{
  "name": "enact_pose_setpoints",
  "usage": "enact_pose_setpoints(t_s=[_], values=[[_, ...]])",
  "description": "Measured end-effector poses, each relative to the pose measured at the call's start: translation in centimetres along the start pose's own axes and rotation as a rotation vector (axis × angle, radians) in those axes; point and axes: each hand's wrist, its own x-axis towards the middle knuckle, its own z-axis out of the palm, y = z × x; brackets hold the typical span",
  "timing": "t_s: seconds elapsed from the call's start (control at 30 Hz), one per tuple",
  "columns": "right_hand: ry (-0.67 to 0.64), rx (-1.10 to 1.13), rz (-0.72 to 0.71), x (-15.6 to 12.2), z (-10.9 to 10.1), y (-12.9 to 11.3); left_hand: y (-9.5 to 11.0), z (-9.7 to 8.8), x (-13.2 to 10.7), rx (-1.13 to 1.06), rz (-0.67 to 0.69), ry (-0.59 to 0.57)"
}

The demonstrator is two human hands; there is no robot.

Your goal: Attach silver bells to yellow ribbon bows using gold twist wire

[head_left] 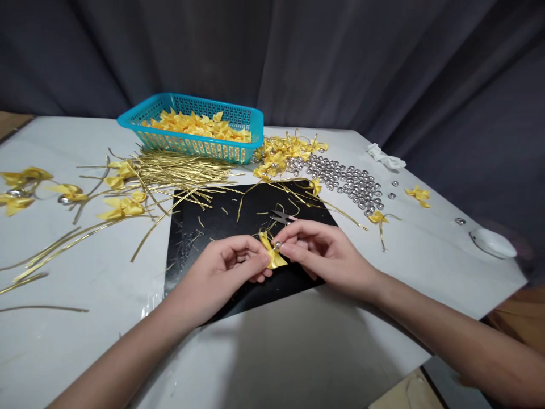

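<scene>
Bare forearms loom closest on my remote feed: the left forearm (128, 346) slants in past the near left corner of the black mat (251, 301), the right forearm (434, 329) comes in lower from the mat's right, crossing the near right edge of the tabletop (281, 358). Both hands meet over the middle of the mat, and I've got them nearly tip to tip. Left hand (227, 267): palm turned inward, thumb against forefinger, pinching the side of a yellow bow (276, 260), the other fingers curled beneath. Right hand (330, 250): knuckles up, thumb and forefinger narrowed on a silver bead (278, 245), which sits against that bow. Whether it's fastened, I can't tell.

Edges now! Just beyond the right hand, scissors (281, 217) lie on the mat, blades parted, handles mostly hidden from me. Past the mat's far edge, gold ties (183, 170) and a blue basket (257, 129) of yellow bows; beyond its far right corner, loose beads (360, 186) crowd together. Well right of the mat, a white dish (494, 243) sits near the tabletop's border. For elbow room, I'm reading the near side: plain white surface runs from the mat toward the camera.
</scene>
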Motion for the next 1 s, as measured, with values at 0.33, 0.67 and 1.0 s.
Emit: enact_pose_setpoints(t_s=[0.33,0.67,1.0], values=[[-0.013,-0.040,-0.038,-0.4,-0.2,-0.6,0.1,0.1,0.2,0.016,-0.063,-0.050],[-0.070,-0.368,-0.435,-0.2,-1.5,-0.8,0.1,-0.2,0.1,-0.010,-0.061,-0.085],[-0.104,-0.142,-0.133,-0.3,-0.9,-0.7,0.1,-0.3,0.1,-0.027,-0.070,-0.096]])
